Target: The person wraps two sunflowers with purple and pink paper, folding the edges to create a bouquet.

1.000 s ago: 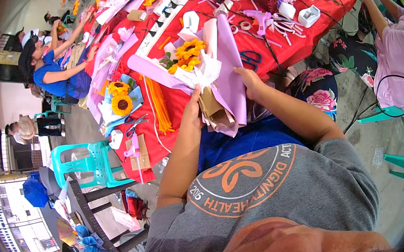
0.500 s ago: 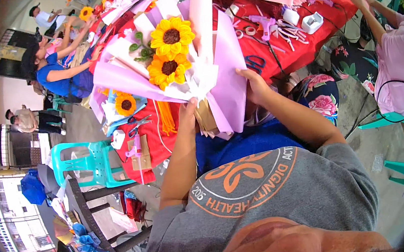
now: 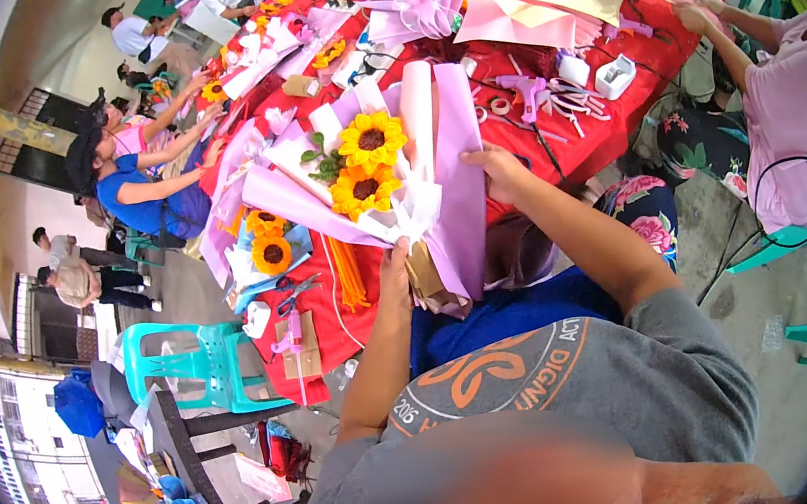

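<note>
In front of me is a bouquet wrapped in lilac paper, with two yellow fuzzy sunflowers, green curled sprigs and a white bow at its waist. My left hand is closed on the bouquet's left side, by the bow and the brown paper-wrapped stem. On the other side, my right hand pinches the right edge of the lilac paper, thumb in front and the other fingers largely hidden behind it. The bouquet leans up and left over the table's near edge.
The red-covered table bears pink glue guns, scissors, a white tape dispenser, paper sheets and another sunflower bouquet. People sit at left and right. A green chair stands left; cables hang at right.
The view has tipped up, showing more of the table's far side. The bouquet has come slightly nearer to me. Both hands keep their hold on it.
</note>
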Motion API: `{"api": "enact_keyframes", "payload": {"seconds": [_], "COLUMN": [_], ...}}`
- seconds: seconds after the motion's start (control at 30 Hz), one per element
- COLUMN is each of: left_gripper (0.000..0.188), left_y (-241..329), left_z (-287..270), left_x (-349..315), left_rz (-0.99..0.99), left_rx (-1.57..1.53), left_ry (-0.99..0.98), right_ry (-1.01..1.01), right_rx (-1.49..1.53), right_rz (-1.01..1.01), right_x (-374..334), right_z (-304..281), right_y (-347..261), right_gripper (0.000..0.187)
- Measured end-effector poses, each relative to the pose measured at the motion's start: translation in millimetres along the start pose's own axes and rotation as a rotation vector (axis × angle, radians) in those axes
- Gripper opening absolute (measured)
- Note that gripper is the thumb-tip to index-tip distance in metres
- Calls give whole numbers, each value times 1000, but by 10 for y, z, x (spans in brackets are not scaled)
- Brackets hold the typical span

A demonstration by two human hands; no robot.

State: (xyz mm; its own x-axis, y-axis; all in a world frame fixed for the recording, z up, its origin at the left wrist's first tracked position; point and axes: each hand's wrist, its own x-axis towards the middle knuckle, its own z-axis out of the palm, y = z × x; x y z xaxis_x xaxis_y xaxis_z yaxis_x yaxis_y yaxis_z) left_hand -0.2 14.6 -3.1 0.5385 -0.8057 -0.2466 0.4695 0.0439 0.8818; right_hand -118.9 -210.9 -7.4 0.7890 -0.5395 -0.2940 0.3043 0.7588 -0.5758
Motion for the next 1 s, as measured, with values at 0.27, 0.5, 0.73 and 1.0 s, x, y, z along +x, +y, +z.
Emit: {"api": "enact_keyframes", "payload": {"seconds": [0.27, 0.5, 0.73, 1.0], "left_gripper": [70, 73, 73, 62], "left_y": [329, 379, 356, 343], "left_z": [271, 264, 202, 229], "left_x": [-164, -225, -180, -184], "left_rz": [304, 283, 381, 371], "left_rx": [117, 63, 113, 45], "left_ry": [-39, -122, -128, -122], "right_ry": [-209, -268, -267, -232], "right_rx": [20, -56, -50, -48], "right_rz": [-231, -292, -326, -369], "right_x": [-460, -588, -604, -770], "right_z": [457, 720, 800, 954], "right_y": [-522, -672, -641, -727], "right_gripper": [23, 29, 28, 30]}}
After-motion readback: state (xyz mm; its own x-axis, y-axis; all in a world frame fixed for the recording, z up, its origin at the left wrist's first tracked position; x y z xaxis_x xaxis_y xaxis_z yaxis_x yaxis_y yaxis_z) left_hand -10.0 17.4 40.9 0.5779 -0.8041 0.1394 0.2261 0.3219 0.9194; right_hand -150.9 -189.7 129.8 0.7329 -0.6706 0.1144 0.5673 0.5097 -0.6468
